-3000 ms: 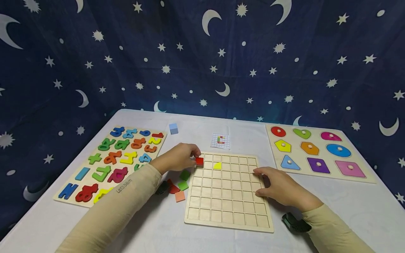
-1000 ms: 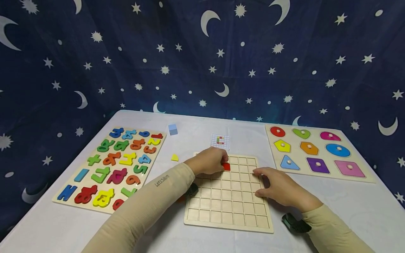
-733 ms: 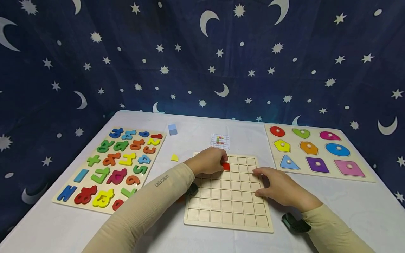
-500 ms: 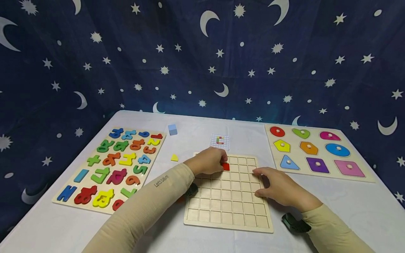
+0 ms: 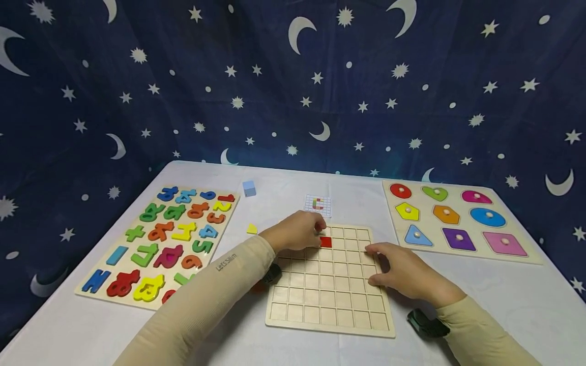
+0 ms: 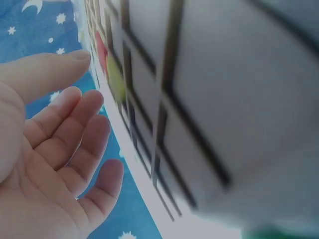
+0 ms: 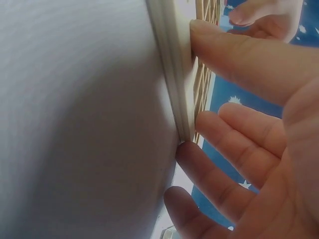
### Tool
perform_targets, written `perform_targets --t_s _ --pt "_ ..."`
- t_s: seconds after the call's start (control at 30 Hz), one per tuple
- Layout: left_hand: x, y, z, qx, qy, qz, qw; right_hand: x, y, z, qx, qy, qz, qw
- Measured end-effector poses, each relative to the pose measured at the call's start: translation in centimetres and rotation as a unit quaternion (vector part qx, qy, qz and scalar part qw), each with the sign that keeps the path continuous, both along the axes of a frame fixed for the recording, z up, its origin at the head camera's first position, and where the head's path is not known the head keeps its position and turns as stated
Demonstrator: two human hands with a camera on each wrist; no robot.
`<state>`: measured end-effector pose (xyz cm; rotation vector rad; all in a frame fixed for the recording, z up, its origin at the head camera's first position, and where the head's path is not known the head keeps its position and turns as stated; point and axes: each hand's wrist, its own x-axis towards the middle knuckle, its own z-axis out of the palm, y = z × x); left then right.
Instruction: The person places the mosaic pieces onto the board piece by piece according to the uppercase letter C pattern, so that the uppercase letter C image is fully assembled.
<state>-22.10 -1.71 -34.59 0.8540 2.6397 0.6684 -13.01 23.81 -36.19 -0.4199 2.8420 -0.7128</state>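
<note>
A pale wooden grid board lies in the middle of the table. In one of its upper cells sits a red square tile. My left hand hovers at that tile's left, its fingers loosely bent; the left wrist view shows nothing between thumb and fingers. Beside the red tile there, a yellow tile sits in the grid, hidden by the hand in the head view. My right hand rests thumb and fingertips on the board's right edge, also seen in the right wrist view.
A small yellow piece and a blue cube lie left of a pattern card. A number puzzle board stands left, a knobbed shape board right. My left forearm covers most of the loose pieces beside the grid.
My left hand carried the red tile from the board's left edge rightward into a cell, then let go and drew slightly left. The right hand stays at the board's edge.
</note>
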Motion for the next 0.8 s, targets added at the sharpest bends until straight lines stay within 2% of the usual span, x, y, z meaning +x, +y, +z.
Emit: perform_targets --t_s 0.17,0.33,0.53,0.8 --pt "-0.2 -1.8 0.7 0.009 -0.01 0.015 0.9998 -0.1 0.0 0.1 0.0 -0.002 -0.004 1.0" --pt "-0.1 -3.7 1.4 0.023 -0.001 0.027 0.9994 -0.2 -0.1 0.0 0.0 -0.003 -0.004 1.0" --pt "0.0 -6.4 1.9 0.025 -0.008 0.072 0.9971 -0.2 -0.1 0.0 0.0 -0.006 -0.004 1.0" --pt "-0.3 -10.2 1.7 0.017 -0.021 0.124 0.9919 -0.2 0.0 0.1 0.004 -0.004 -0.001 1.0"
